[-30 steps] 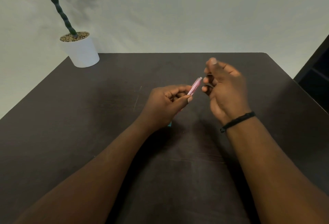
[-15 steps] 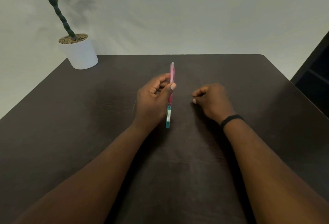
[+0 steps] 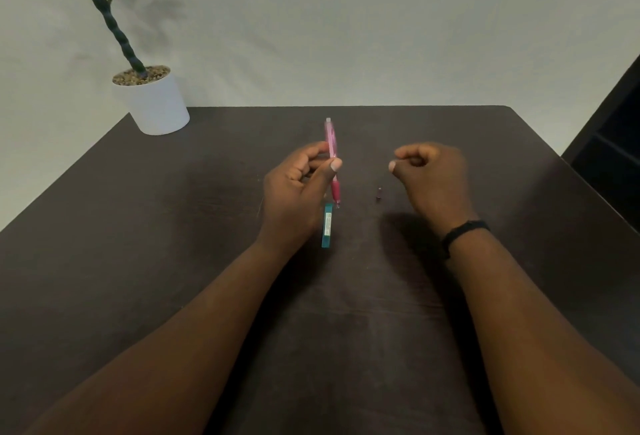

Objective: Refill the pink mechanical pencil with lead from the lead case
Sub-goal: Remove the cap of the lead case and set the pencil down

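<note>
My left hand [image 3: 298,189] grips the pink mechanical pencil [image 3: 331,144] between thumb and fingers, holding it nearly upright with its tip down and its open top end up. The teal lead case [image 3: 327,229] lies flat on the dark table [image 3: 173,227] just below the pencil tip, beside my left wrist. A small dark cap [image 3: 379,193] lies on the table between my hands. My right hand [image 3: 429,178] hovers to the right of the cap with its fingers curled loosely and nothing visible in them.
A white pot with a green plant [image 3: 154,102] stands at the table's far left corner. A dark piece of furniture [image 3: 613,137] is at the right edge beyond the table. A pale wall runs behind the table.
My right hand came down from the pencil's top, set the small cap on the table, then lifted slightly to the right. My left hand turned the pencil upright.
</note>
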